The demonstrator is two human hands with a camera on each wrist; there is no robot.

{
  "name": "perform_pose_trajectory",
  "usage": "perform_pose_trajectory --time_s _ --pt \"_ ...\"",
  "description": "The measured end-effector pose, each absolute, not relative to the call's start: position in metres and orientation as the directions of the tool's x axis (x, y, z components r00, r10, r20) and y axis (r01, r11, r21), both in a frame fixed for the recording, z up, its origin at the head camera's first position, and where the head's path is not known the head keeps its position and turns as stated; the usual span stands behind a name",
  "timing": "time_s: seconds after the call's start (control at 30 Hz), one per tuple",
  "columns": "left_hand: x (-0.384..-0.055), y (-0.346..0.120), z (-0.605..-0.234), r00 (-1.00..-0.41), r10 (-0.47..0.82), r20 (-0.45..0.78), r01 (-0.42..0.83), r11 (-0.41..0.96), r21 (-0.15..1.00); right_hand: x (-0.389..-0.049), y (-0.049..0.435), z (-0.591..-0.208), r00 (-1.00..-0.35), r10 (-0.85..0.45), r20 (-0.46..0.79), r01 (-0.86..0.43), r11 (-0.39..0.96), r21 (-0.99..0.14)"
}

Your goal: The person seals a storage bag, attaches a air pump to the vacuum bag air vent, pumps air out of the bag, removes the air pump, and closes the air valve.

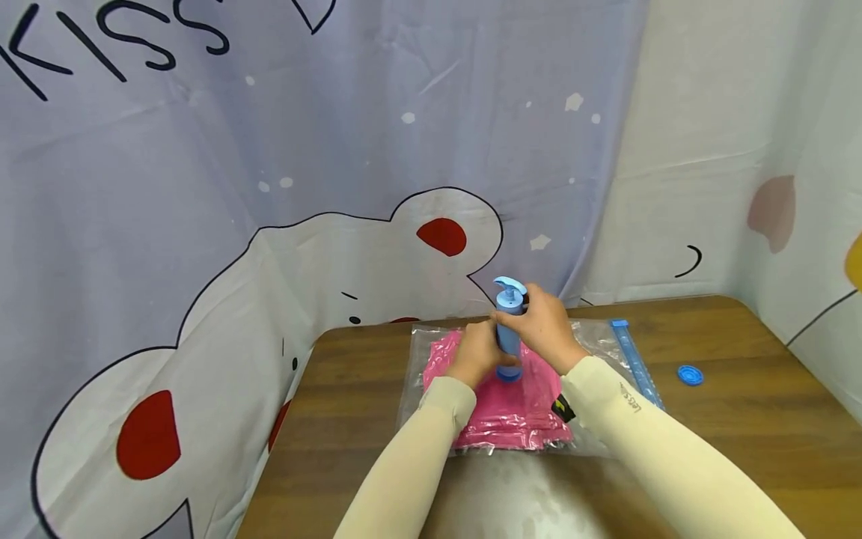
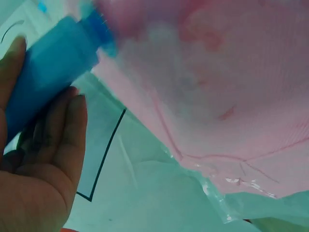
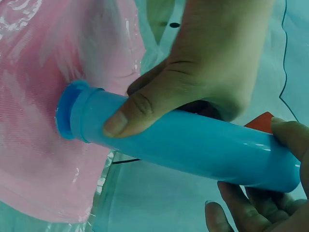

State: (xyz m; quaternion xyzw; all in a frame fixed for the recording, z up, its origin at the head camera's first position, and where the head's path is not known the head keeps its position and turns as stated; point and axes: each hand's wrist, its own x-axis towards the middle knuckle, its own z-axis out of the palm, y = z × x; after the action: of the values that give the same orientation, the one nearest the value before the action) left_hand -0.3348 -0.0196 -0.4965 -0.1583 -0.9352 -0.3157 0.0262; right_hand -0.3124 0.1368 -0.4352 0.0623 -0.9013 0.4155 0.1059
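A blue pump bottle (image 1: 508, 340) stands upright between both hands, over a pink package (image 1: 505, 408) on the wooden table. Its light blue pump head (image 1: 509, 287) is at the top. My left hand (image 1: 480, 352) grips the lower part of the body, thumb laid along the side near the base. Fingers and thumb of my right hand (image 1: 544, 329) hold the bottle's upper end, just below the pump head. In the right wrist view a round blue flange (image 3: 67, 108) at the base overlaps the pink package.
The pink package lies in a clear plastic bag (image 1: 417, 374) with a blue strip (image 1: 636, 363) along its right edge. A small black and yellow item (image 1: 563, 408) shows beside the right sleeve. Further right, a round blue lid (image 1: 690, 375) rests on the table (image 1: 747, 419). A printed curtain hangs behind.
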Motion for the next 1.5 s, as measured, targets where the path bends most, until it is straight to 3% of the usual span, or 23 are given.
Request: perform_pose_trajectory --time_s 0.27,0.43,0.73,0.97,1.13,1.33,1.5 --pt "-0.334 -0.018 -0.499 -0.947 0.254 0.196 0.320 0.728 0.606 -0.315 0.136 -0.430 -0.964 -0.057 0.261 -0.230 0.673 -0.703" --pt "-0.335 -0.027 -0.494 -0.947 0.300 0.113 0.306 0.743 0.596 -0.318 0.135 -0.428 -0.973 -0.093 0.212 -0.218 0.679 -0.701" --pt "-0.343 -0.034 -0.487 -0.906 0.424 -0.007 0.307 0.668 0.678 -0.322 0.139 -0.423 -0.983 -0.135 0.123 -0.182 0.656 -0.733" --pt "-0.339 -0.029 -0.486 -0.931 0.356 0.078 0.323 0.709 0.626 -0.320 0.139 -0.426 -0.980 -0.167 0.106 -0.186 0.598 -0.780" --pt "-0.333 -0.018 -0.492 -0.952 0.255 0.172 0.307 0.793 0.526 -0.314 0.140 -0.439 -0.986 -0.104 0.134 -0.169 0.582 -0.795" --pt "-0.330 -0.013 -0.494 -0.972 0.158 0.176 0.228 0.823 0.520 -0.310 0.139 -0.444 -0.984 -0.045 0.174 -0.166 0.600 -0.782" --pt "-0.330 -0.011 -0.498 -0.969 0.157 0.193 0.236 0.824 0.515 -0.308 0.139 -0.448 -0.975 -0.033 0.218 -0.192 0.615 -0.765"
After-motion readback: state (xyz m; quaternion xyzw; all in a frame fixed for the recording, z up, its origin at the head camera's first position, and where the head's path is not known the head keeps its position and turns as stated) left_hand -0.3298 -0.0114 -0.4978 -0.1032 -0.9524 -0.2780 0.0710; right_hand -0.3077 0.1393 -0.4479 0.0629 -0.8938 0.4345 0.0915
